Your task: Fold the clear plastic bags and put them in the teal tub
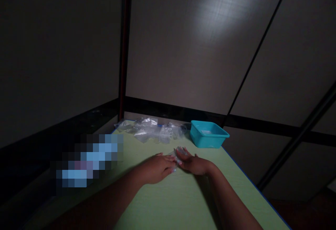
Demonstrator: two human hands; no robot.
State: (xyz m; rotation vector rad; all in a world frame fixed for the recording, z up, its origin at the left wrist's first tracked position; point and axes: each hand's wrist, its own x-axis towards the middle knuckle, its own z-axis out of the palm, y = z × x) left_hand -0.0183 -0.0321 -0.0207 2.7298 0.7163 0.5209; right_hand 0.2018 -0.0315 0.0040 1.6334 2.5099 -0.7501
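Note:
A small piece of clear, crinkled plastic (171, 152), seemingly a bag, lies on the green tabletop between my hands. My left hand (159, 168) reaches in from the left, palm down, with its fingers stretched out to the plastic's near edge. From the other side, my right hand (195, 164) rests with fingers spread over the plastic, hiding part of it. The fingertips of both hands are close together. Whether anything is inside the plastic is too dim to tell.
Several clear plastic bags (157, 132) lie in a loose pile at the table's far edge. A turquoise basket (210, 142) with something pale inside stands at the far right. The green table (157, 205) has a blue edge. Panelled walls (178, 65) rise behind. A blurred patch covers the left.

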